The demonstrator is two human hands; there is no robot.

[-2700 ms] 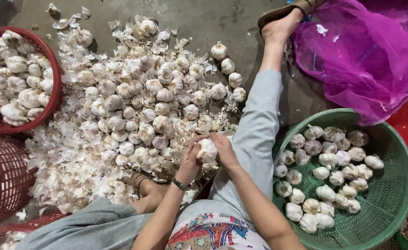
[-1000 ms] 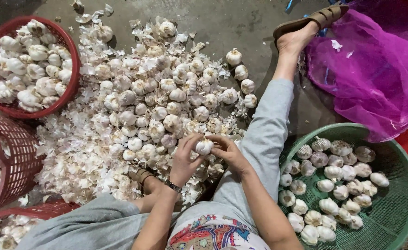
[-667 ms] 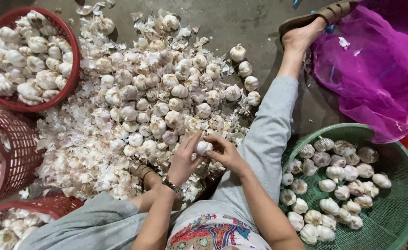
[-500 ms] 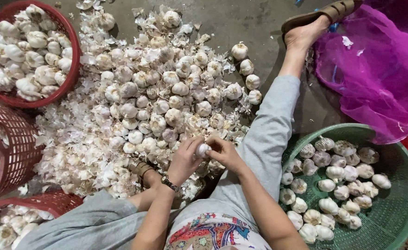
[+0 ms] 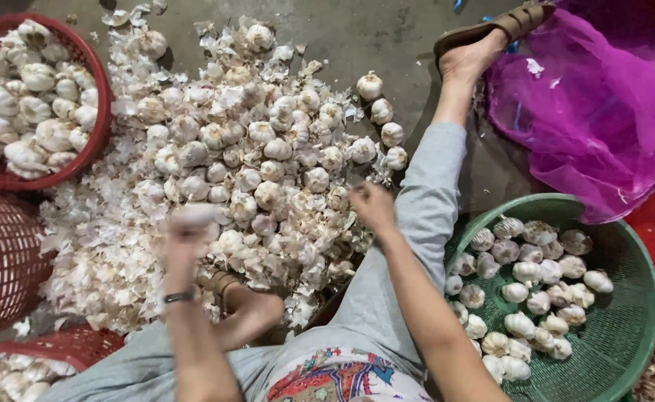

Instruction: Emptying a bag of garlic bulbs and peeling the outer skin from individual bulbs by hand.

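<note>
Underfoot, grey concrete floor (image 5: 387,41) carries garlic heap (image 5: 260,164).

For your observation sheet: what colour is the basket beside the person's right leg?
Green basket, clearest in the head view.

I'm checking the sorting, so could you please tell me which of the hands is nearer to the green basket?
Right. The right hand is over the garlic pile's edge, just left of the green basket; the left hand is farther left.

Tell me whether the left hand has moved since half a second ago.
Yes. The left hand has swung left, away from the right hand, toward the red mesh basket. It is motion-blurred, carrying something white.
</note>
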